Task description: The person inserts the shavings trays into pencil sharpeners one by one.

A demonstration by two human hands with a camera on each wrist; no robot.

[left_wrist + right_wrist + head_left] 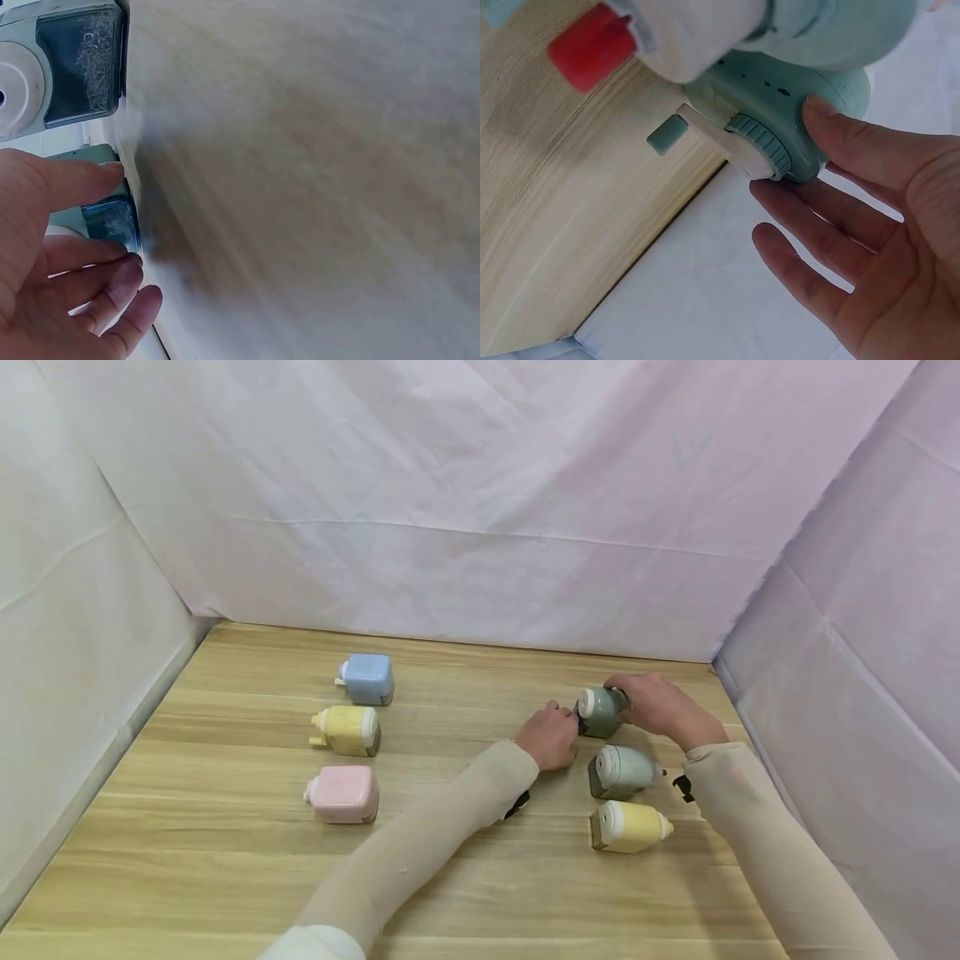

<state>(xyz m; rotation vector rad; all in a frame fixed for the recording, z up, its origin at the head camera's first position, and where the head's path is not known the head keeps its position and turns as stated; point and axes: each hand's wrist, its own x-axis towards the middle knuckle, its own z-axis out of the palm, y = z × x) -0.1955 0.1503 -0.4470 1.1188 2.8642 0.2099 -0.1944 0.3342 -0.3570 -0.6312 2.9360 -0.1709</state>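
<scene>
A dark green hand-crank pencil sharpener [602, 713] stands at the back right of the table. My right hand [660, 706] grips its crank end, thumb on one side of the body and fingers on the other in the right wrist view, beside the crank handle [667, 133]. My left hand [549, 737] is at the opposite end. In the left wrist view its thumb and index finger pinch the clear shavings drawer [112, 221] from either side, the other fingers loosely bent. Nearer the front stands a pale green sharpener [628, 771] with a red crank knob [592, 49].
A yellow sharpener [636, 827] stands in front of the pale green one. Blue [369, 677], yellow [351, 730] and pink [345, 793] sharpeners form a column on the left of the wooden table [480, 893]. White cloth [465, 527] hangs behind and at both sides.
</scene>
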